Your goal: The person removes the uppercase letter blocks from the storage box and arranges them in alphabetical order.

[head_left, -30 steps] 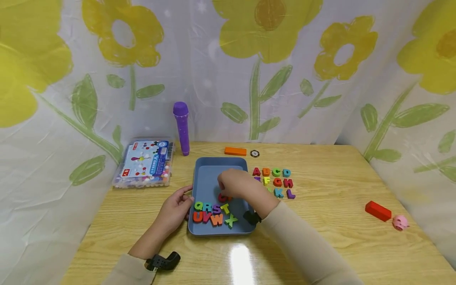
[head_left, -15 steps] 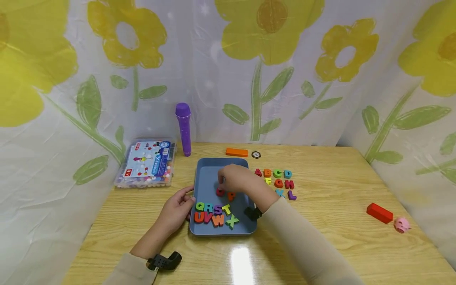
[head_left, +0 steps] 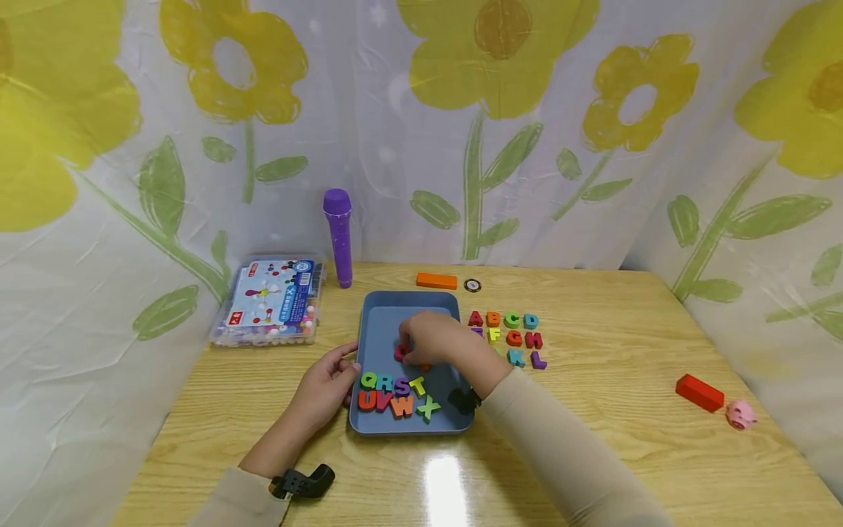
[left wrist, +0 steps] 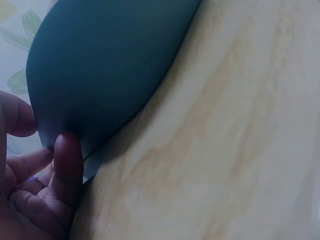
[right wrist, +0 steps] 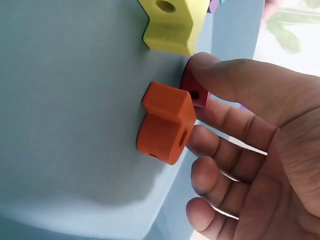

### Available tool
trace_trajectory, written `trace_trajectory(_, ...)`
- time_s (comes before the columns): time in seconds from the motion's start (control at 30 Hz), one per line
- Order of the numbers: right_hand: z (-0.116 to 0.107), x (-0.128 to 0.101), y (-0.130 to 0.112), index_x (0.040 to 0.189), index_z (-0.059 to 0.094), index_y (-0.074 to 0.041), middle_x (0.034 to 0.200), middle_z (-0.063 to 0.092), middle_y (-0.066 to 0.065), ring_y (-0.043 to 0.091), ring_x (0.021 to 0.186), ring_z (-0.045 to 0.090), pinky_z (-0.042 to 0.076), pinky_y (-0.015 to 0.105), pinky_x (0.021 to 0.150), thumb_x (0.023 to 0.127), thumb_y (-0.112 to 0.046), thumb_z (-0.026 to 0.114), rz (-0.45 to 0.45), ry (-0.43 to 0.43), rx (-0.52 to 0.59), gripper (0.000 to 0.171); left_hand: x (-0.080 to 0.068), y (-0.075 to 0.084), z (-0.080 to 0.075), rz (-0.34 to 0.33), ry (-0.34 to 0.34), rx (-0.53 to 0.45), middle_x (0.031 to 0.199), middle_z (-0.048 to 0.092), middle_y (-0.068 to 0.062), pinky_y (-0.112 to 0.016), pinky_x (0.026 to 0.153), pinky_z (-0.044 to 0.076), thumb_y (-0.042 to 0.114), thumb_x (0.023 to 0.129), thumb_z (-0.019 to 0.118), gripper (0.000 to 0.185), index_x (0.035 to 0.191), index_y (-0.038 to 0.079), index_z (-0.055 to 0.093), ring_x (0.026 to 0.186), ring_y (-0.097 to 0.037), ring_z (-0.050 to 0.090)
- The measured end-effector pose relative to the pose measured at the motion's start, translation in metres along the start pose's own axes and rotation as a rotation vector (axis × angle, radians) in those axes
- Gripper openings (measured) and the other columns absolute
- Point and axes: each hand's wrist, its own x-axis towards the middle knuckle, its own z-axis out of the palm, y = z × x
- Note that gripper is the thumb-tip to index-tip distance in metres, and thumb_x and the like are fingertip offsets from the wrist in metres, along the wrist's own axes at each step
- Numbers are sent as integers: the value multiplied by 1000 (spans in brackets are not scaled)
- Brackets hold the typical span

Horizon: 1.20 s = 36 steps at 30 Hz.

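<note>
Right hand (head_left: 435, 340) sat inside the blue plastic tray (head_left: 378, 329), thumb and forefinger pinching a red foam letter (head_left: 402, 352); a loose orange foam letter (right wrist: 165, 122) lay just beside it, touching the other fingers. Left hand (head_left: 326, 388) rested on the tray's left edge, fingers relaxed and thumb on the rim, steadying it without gripping.

Risk, as a judgement: the curled fingers could knock the orange letter, or the wrist could sweep the row of letters nearer the person, since everything is crowded.

Counts: eight letters in two rows in the tray, Q R S T (head_left: 392, 383) over U V W X. About ten letters visible on the wooden table (head_left: 593, 439) to the right, some hidden by the hand. One tray, two hands.
</note>
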Motion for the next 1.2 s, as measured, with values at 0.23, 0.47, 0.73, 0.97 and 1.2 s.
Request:
trace_trajectory(0.23,1,1,-1,114,77,-18,99,70,-3,17,88,63,56,32,79,98,-32,83,-4,1,-3,22,3,0,1,-5,-5,7,105,67,-15,-29,64,58,16,112,57,50,161,8,52,70,-17,62)
trace_trajectory(0.47,-5,-7,5,111,76,-19,92,68,-2,18,84,63,55,32,73,99,-27,81,-30,47,45,15,1,2,2,5,-13,7,107,68,-17,-29,62,57,17,111,59,52,161,4,51,70,-17,61)
trace_trajectory(0.73,-30,-52,31,112,74,-16,100,68,5,20,89,58,52,36,77,99,-24,81,-88,196,82,16,-1,3,1,4,-13,16,109,68,-17,-30,62,57,17,111,60,53,161,4,51,70,-17,61)
trace_trajectory(0.97,-37,-108,77,115,76,-13,100,70,3,19,89,61,55,40,81,98,-20,81,5,296,119,19,0,2,1,-20,0,29,112,68,-17,-29,65,58,18,112,58,51,161,8,51,73,-17,62)
trace_trajectory(1.2,-21,-150,117,115,76,-10,92,65,2,18,80,57,50,36,72,100,-15,78,122,290,191,17,2,1,1,-19,-1,32,110,67,-17,-29,65,58,19,112,59,51,161,10,52,72,-17,62)
